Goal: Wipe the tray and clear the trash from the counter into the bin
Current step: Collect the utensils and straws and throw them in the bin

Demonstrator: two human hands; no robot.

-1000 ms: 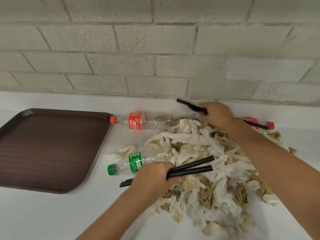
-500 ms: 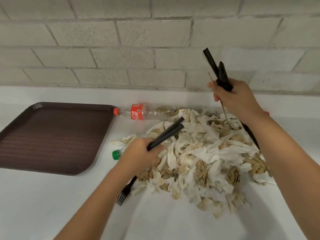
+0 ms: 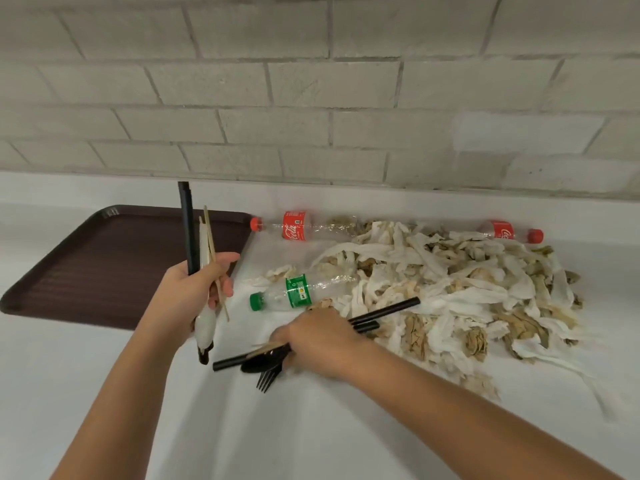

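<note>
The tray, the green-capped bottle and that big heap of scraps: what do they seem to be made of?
Tray: probably moulded plastic, dark brown and matte, with a fine ribbed texture and a raised rim.
Green-capped bottle: thin clear plastic, glossy and see-through, with a printed green label.
Heap of scraps: most likely soft paper napkins, white and brownish, twisted and crumpled.

Place: most likely a canteen or lunch room, at a clean-up spot.
Far side: a plain gray block wall (image 3: 311,116).
Surface (image 3: 104,393): long, white and smooth.
Left: a brown food tray (image 3: 104,271), like the ones in lunch rooms.
Meal trash: a big heap of used napkins (image 3: 450,289), soda bottles (image 3: 294,226), a black fork (image 3: 266,380), wooden chopsticks (image 3: 210,233).
</note>
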